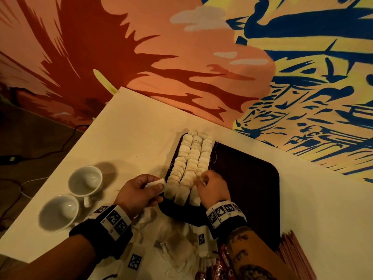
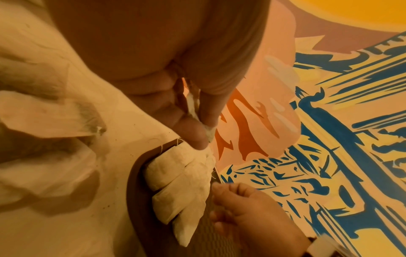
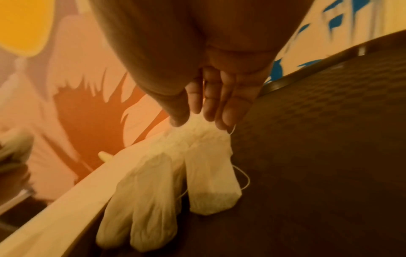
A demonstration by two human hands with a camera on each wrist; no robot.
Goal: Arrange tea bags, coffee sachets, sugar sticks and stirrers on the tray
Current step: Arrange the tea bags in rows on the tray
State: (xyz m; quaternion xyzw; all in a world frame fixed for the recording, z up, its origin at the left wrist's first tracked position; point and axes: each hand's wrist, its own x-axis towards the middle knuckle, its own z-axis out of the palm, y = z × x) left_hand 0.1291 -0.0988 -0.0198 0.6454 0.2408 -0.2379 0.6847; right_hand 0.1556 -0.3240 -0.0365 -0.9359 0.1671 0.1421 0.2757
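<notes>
A dark brown tray (image 1: 246,178) lies on the white table, and three rows of tea bags (image 1: 191,162) fill its left part. My left hand (image 1: 159,185) hovers at the tray's near left corner and pinches a single white tea bag (image 1: 154,183) between thumb and fingers. The left wrist view shows that pinched tea bag (image 2: 193,107) above the near row ends (image 2: 186,177). My right hand (image 1: 202,179) is over the right row's near end. Its thumb and fingertips (image 3: 208,113) close on the top of a tea bag (image 3: 211,173) lying on the tray (image 3: 318,156).
Two white cups (image 1: 84,181) (image 1: 58,212) stand left of my left hand. Loose tea bags (image 1: 173,245) are heaped on the table before the tray. Red coffee sachets (image 1: 220,267) lie at the bottom edge, and a stack of reddish sticks (image 1: 296,257) sits at the bottom right. A painted wall runs behind the table.
</notes>
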